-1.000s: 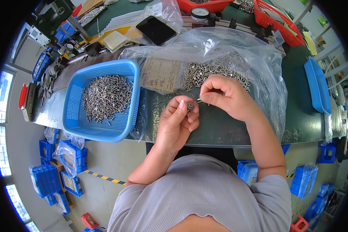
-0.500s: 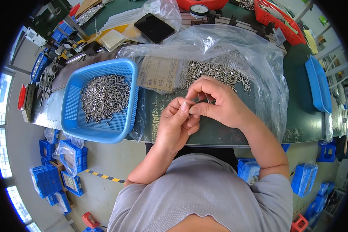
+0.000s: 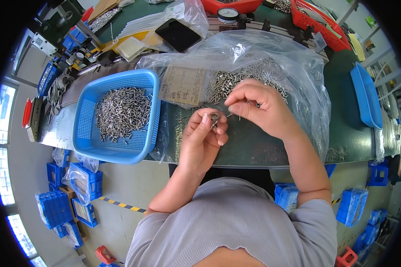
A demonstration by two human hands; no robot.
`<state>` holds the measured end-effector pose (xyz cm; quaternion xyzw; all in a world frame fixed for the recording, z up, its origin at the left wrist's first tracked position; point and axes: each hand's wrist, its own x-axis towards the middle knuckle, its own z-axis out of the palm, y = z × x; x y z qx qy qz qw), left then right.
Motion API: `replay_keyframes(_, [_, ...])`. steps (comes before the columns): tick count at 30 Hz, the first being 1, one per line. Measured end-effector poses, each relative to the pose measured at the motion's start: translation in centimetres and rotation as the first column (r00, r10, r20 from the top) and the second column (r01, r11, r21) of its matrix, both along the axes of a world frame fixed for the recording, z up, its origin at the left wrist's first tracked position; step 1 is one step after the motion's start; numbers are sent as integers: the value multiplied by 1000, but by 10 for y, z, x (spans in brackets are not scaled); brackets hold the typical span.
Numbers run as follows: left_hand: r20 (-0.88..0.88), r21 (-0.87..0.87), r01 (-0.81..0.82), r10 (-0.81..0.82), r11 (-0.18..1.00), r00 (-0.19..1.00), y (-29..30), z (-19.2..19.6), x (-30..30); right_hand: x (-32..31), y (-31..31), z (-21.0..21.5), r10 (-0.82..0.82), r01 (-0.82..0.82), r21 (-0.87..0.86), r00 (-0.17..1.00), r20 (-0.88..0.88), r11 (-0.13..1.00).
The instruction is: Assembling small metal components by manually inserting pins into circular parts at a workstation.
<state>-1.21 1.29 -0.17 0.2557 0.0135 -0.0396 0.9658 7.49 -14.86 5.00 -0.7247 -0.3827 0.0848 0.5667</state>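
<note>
Pinched between the thumb and fingers of my left hand (image 3: pixel 205 133) is a small round metal ring (image 3: pixel 214 116). Bits of metal show just below it by the curled fingers. My right hand (image 3: pixel 267 109) is a little to the right and apart from it, fingers bent with thumb against forefinger. Small metal pins (image 3: pixel 257 104) peek out among those fingers; how many is hidden. Behind my right hand, a heap of the same short, shiny pins (image 3: pixel 227 82) lies on and under a clear plastic bag (image 3: pixel 298 80). Another heap (image 3: pixel 122 113) fills part of a blue basket (image 3: pixel 147 149) at the left.
A brown written card (image 3: pixel 182 84) lies under plastic beside the basket. Farther back are a black phone (image 3: pixel 178 34), a dial gauge (image 3: pixel 227 15) on a metal fixture and a red basket (image 3: pixel 321 29). A blue tray (image 3: pixel 366 95) stands at the right table edge.
My right hand has moved up and right, away from my left hand. The metal ring in my left hand now shows, where fingers hid it before.
</note>
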Motion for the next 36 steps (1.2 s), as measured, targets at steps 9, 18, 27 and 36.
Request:
replay_keyframes(9, [23,-34,25,-25,999,999,3,-2,1,3,-2,-15,-2,226,-398,872,490,889])
replay_keyframes(18, [4,-4,49,-49,999,999,3,0,0,0,1,-1,-81,94,-237,995,64,967])
replay_keyframes(27, [-48,44,64,-62,997,997,-2,4,0,-7,3,4,13,-10,-150,1000,22,989])
replay_keyframes(36, [-51,66,85,-81,994,995,-1,2,0,-10,8,3,-13,15,-121,1000,13,993])
